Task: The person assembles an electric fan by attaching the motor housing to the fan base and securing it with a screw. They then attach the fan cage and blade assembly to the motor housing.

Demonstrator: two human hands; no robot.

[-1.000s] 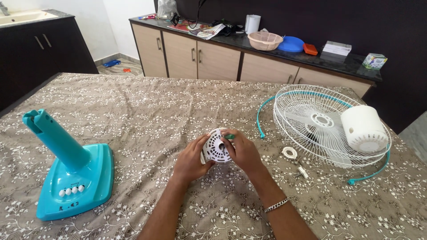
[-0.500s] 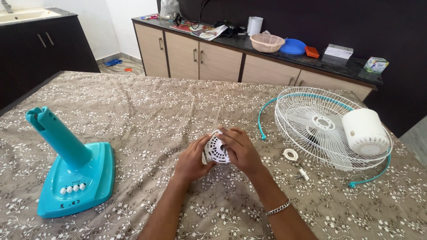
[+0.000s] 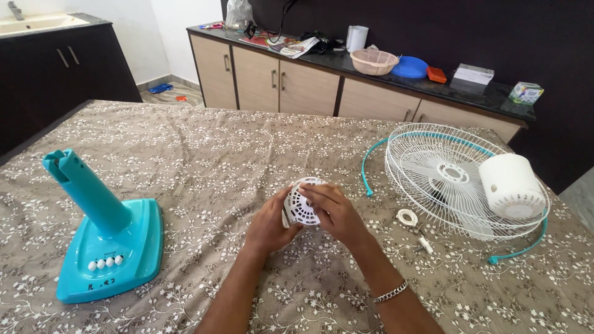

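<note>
Both hands are closed around a small white vented cover [image 3: 301,204], held just above the middle of the bench [image 3: 216,154], which is draped in a brown flowered cloth. The left hand [image 3: 267,226] cups the cover from the side and below, thumb on its rim. The right hand [image 3: 337,213] lies over the right half, fingers [image 3: 315,193] curled across the slotted face. There is a silver bracelet [image 3: 390,292] on the right wrist.

To the left, well apart from the hands, a turquoise fan stand [image 3: 105,235] sits on the cloth, its neck tilted up to the left, with a row of white buttons on the base. To the right lies a white wire fan guard [image 3: 433,167] with a turquoise rim, and a white motor housing [image 3: 512,185] rests on its right edge. Between the guard and the right hand lie a small white ring [image 3: 406,216] and a little white piece [image 3: 426,245]. Behind, a dark counter [image 3: 433,80] carries a basket, a blue lid and boxes.
</note>
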